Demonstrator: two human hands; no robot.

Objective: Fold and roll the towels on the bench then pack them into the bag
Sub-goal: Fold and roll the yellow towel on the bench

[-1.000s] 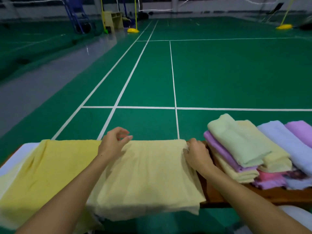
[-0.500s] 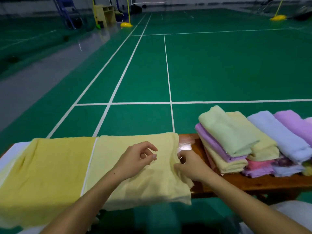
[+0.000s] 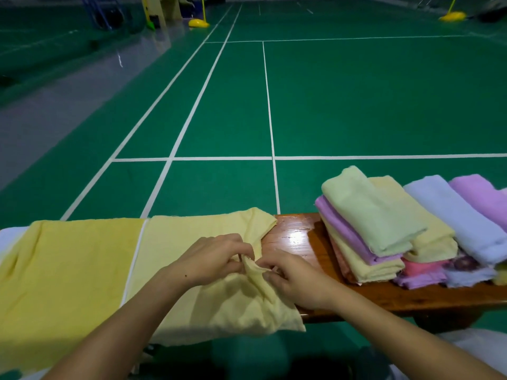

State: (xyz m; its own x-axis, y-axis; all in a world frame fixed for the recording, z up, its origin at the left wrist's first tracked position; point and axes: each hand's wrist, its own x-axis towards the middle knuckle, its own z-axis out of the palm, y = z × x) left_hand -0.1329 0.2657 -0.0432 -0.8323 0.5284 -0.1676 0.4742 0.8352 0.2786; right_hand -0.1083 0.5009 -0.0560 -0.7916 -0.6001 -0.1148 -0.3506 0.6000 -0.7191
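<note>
- Left hand (image 3: 211, 259) and right hand (image 3: 295, 278) are both pinching a ridge of the pale yellow cloth towel (image 3: 219, 292) on the glossy wooden table (image 3: 296, 237).
- Rolling is not yet beginning; the folded pastel towel stack (image 3: 397, 231) right of it is waiting; no bag showing.

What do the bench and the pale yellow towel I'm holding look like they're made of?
The bench looks like wood with a glossy varnish: reddish-brown grain with a bright glare patch. The pale yellow towel looks like thin, soft matte cloth, perhaps cotton or microfibre; it bunches into soft creases where the left hand and right hand pinch it.
</note>
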